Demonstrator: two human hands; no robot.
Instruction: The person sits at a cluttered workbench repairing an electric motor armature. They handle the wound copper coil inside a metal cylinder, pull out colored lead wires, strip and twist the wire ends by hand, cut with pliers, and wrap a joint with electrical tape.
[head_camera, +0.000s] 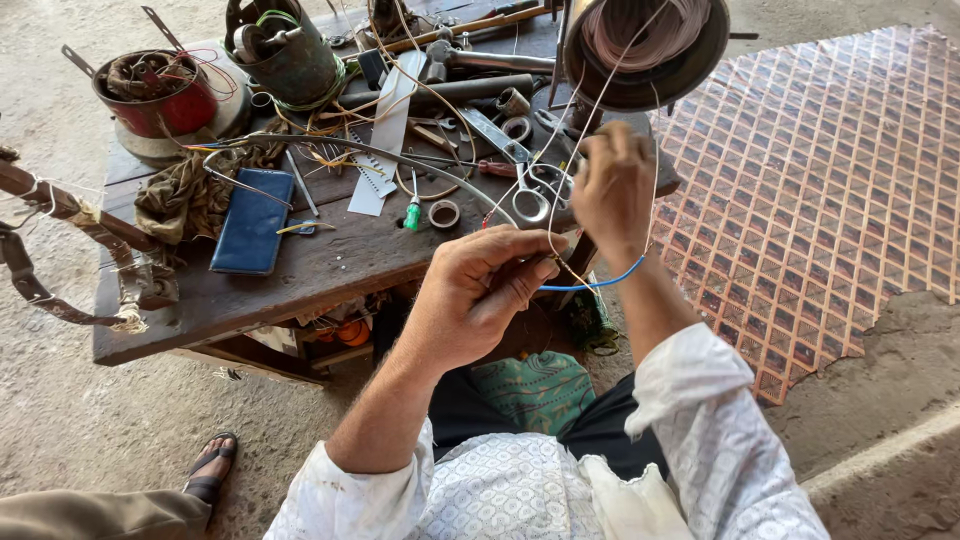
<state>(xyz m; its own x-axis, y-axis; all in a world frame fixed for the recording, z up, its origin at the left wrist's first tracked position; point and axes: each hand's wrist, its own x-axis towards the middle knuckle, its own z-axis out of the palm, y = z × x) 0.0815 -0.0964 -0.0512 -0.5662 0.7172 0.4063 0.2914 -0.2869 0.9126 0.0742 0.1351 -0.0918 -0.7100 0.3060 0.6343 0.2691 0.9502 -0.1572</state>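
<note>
Head view looks down on the thin pale wire (566, 150) that I have in both hands; it runs up to the coil of copper-coloured winding (640, 35) above the desk's right end, and a short blue wire (600, 284) curves between my hands below it. My left hand (480, 295) is closed in a pinch, thumb against forefinger, on the end of the blue wire and the pale strands; my right hand (612, 190) is curled shut round the strands higher up, knuckles toward me, so I cannot see its fingertips. I judge the wire very light, springy and easy to kink or snap; the safe hold is a fingertip pinch close to the working end, never a hard tug against the coil; the blue one looks insulated, so less slippery. Just beyond my right hand lie scissors (530, 195) on the dark wooden desk (330, 265); further left a green-handled screwdriver (413, 210), a small tape roll (444, 213), a blue phone case (252, 222), a crumpled rag (185, 195) and a red pot of scrap wire (155, 95). A sandalled foot (212, 465) stands on the floor (80, 420); a patterned mat (810, 180) lies right.
</note>
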